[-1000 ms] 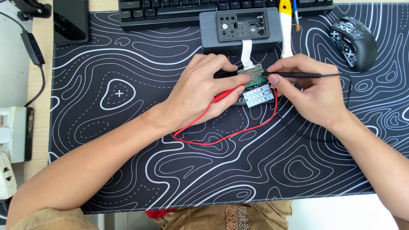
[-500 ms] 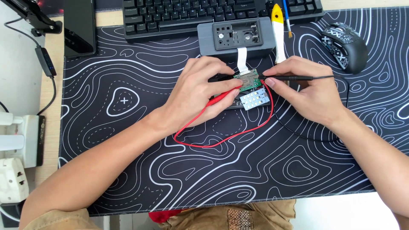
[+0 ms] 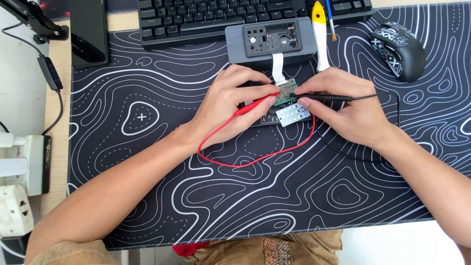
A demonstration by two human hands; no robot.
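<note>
Closely, two probes on a small board

Left hand (image 3: 230, 105) pinches a red probe (image 3: 255, 101); right hand (image 3: 343, 110) pinches a slim black probe (image 3: 324, 97). Both tips meet on a green board (image 3: 283, 93) mid-mat, beside a white LED panel (image 3: 293, 114). A thin red wire (image 3: 255, 159) loops over the wavy-lined mat (image 3: 147, 162). Fingers hide the board's left edge.

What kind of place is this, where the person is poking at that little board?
Most likely a home or office computer desk used as an electronics bench. A keyboard and mouse sit on a patterned desk mat, while the hands press a red probe and black probe to a small circuit board.
</note>
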